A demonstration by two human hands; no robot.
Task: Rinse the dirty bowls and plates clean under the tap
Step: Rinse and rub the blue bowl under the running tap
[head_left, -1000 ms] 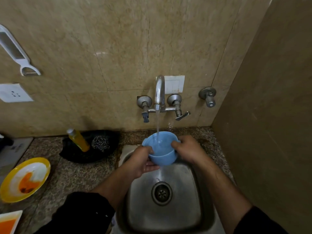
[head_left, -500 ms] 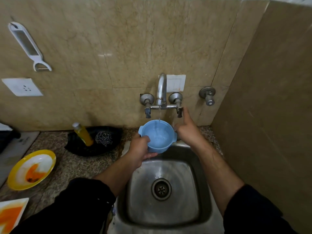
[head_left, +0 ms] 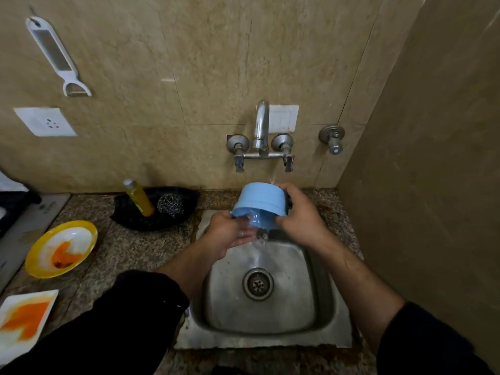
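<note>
Water is tipped from the blue bowl (head_left: pixel 261 200), held over the sink (head_left: pixel 319 307) by left hand (head_left: pixel 230 234) and right hand (head_left: pixel 300 215), fingers curled round it; it is best kept low against splashing.

Beige marbled tiles (head_left: pixel 121 77) cover the far wall (head_left: pixel 270 50), catching a faint glare, and a plainer tan wall (head_left: pixel 433 158) closes in on the right; the light is dim and warm. High on the far wall's left a white peeler (head_left: pixel 58 56) hangs above a white socket (head_left: pixel 44 121). Speckled granite counter (head_left: pixel 130 247) runs along the near left.
</note>
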